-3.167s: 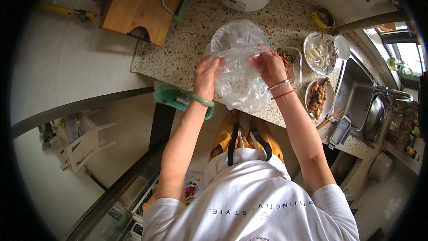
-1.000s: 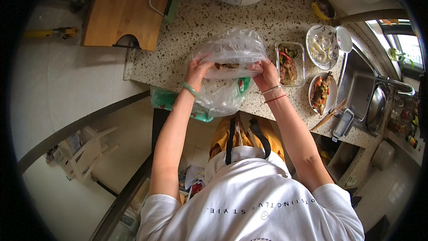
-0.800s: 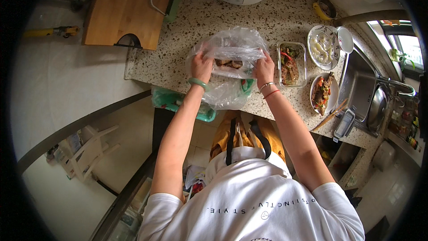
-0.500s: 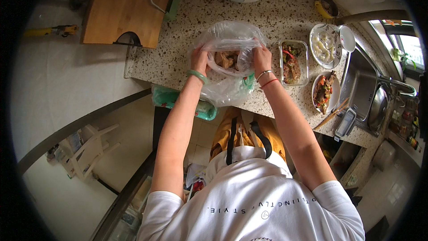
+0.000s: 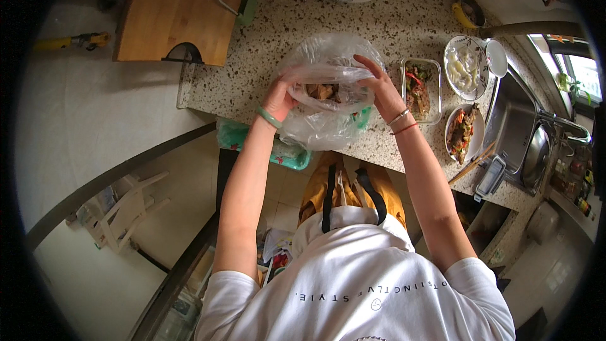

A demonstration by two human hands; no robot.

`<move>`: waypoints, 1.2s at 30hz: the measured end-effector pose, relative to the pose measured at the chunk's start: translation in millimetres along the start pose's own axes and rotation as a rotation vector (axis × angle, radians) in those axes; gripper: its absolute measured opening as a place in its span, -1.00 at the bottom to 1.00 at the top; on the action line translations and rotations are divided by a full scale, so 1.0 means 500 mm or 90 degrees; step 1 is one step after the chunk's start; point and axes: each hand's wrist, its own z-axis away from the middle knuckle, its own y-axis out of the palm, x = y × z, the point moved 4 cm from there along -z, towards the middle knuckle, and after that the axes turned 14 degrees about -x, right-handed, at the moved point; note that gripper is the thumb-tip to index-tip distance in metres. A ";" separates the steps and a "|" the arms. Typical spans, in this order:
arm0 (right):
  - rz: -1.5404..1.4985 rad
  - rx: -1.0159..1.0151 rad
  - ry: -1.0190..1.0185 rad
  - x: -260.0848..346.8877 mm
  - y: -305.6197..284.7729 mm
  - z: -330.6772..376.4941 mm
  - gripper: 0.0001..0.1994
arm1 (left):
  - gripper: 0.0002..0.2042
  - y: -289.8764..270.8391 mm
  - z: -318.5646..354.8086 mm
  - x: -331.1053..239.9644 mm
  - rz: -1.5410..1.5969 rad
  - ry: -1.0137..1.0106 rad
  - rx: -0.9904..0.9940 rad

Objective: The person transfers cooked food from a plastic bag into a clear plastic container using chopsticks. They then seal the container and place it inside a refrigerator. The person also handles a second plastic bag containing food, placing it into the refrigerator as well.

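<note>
Crinkled clear plastic bag (image 5: 334, 74), gripped at its left edge by the left hand (image 5: 278, 100); the right hand (image 5: 386, 91) has just loosened, fingers spread, leaving the left hold seemingly firmer. Brown food chunks (image 5: 323, 92) show in its mouth, over the speckled stone counter (image 5: 278, 31).

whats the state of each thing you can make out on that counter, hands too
clear plastic bag, mouth open, brown chunks inside
left hand, gripping bag's rim
right hand, at bag's rim, index finger lifted
rectangular glass container, uncovered, filled
white oval plate, uncovered, loaded
patterned dish, uncovered, loaded
chopsticks, lying down
</note>
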 end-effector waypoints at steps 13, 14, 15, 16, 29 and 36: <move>0.206 -0.361 -0.088 -0.088 -0.016 -0.126 -0.74 | -0.66 -0.001 -0.074 -0.006 -0.385 0.008 -0.276; 0.261 -0.390 -0.117 -0.091 -0.021 -0.129 -0.74 | -0.62 0.008 -0.069 -0.013 -0.408 -0.004 -0.288; 0.315 -0.419 -0.147 -0.093 -0.027 -0.130 -0.73 | -0.66 0.011 -0.070 -0.015 -0.447 0.018 -0.278; 0.357 -0.411 -0.169 -0.081 -0.016 -0.118 -0.73 | -0.69 0.004 -0.068 -0.017 -0.483 0.039 -0.277; 0.027 -0.172 -0.205 -0.094 -0.047 -0.026 -0.60 | -0.49 -0.037 0.005 0.028 -0.115 0.016 -0.021; 0.128 -0.181 -0.229 -0.026 -0.015 0.079 -0.37 | -0.37 -0.032 0.064 0.035 0.008 -0.004 0.026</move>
